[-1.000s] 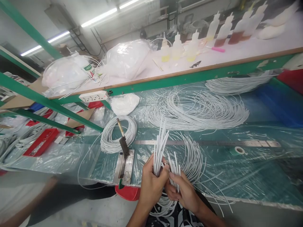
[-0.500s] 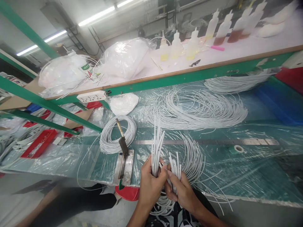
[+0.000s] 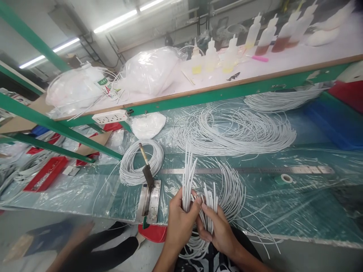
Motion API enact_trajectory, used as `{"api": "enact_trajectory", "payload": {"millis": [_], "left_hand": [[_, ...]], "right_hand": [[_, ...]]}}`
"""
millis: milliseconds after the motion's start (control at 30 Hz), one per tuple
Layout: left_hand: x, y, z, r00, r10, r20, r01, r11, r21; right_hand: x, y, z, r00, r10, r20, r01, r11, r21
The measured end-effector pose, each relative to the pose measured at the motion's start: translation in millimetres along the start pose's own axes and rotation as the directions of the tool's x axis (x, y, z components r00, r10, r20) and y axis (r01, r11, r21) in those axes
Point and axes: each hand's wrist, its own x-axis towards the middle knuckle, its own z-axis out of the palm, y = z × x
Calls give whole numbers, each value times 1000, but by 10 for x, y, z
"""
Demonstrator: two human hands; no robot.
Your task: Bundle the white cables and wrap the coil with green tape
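My left hand (image 3: 183,221) is closed round a bundle of white tubes (image 3: 188,181) whose ends point up. Just to its right, my right hand (image 3: 217,226) grips a second, shorter-looking bundle (image 3: 210,196). The thumbs meet between the bundles, and a few tube ends show there. Below the hands the tubes curve into a loop (image 3: 197,247) over my lap. Beside my right hand, more curved white tubes (image 3: 232,189) lie on the plastic-covered table (image 3: 306,211).
A hand cutter (image 3: 148,196) stands left, before a coil (image 3: 127,162). Behind lie a steel ruler (image 3: 300,169), a large tube coil (image 3: 249,143) and a tape roll (image 3: 283,179). Bottles (image 3: 266,36) stand on the shelf. A person's legs (image 3: 113,245) show lower left.
Both hands keep their bundles and have barely moved. At the lower left, the other person's arm and legs have shifted, and a hand now shows there.
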Motion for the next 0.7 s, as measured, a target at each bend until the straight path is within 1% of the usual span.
{"api": "enact_trajectory", "payload": {"millis": [67, 167, 233, 300, 367, 533, 700], "left_hand": [[10, -33, -6, 999, -25, 36, 28, 996, -81], [44, -59, -28, 991, -87, 100, 104, 977, -186], [71, -47, -52, 983, -122, 137, 148, 970, -193], [94, -16, -80, 977, -140, 162, 167, 972, -167], [112, 23, -104, 976, -142, 165, 165, 977, -133], [135, 50, -122, 974, -142, 179, 160, 983, -93], [121, -22, -111, 989, -83, 125, 96, 990, -99]], "right_hand": [[11, -7, 16, 998, -33, 44, 31, 999, 35], [36, -17, 16, 992, -67, 111, 63, 997, 42], [51, -9, -5, 992, -40, 120, 36, 999, 34], [63, 5, -32, 993, 2, 116, -6, 1000, 26], [68, 12, -56, 992, 29, 124, -31, 999, 18], [69, -16, -65, 974, 20, 227, -24, 1000, 16], [78, -5, -46, 978, 0, 209, -8, 999, 41]]}}
